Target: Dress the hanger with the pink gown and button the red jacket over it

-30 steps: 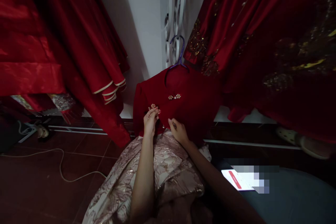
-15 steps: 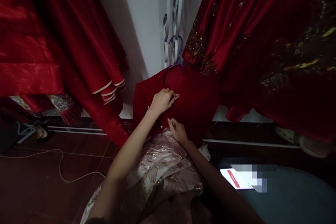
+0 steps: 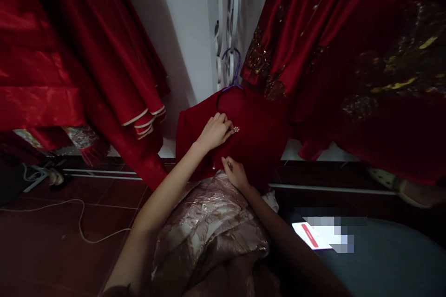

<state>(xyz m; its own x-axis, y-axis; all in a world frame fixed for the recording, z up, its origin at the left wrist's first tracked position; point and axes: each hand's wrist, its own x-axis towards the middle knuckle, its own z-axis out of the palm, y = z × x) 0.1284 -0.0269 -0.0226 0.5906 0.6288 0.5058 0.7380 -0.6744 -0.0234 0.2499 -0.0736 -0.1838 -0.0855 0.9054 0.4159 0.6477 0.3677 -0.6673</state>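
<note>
A dark red jacket with a round neckline hangs on a purple hanger. My left hand is closed on its upper front, thumb and forefinger pinched beside a small beaded flower-shaped button. Lower down, my right hand is closed too, with thumb and finger on the jacket's cloth; a ring-like dark mark shows on one finger. A small pearl-like bead sits left of the right hand. Exactly what lies between the fingertips is hidden.
Red garments hang at left, and gold-embroidered red ones at right. A shiny pinkish cloth covers my lap. A lit phone lies on a dark round seat. A cable crosses the tiled floor.
My left fingertips have shifted slightly left of the beaded button, so more of it shows. My right hand has stayed in place. The view has moved only a little.
</note>
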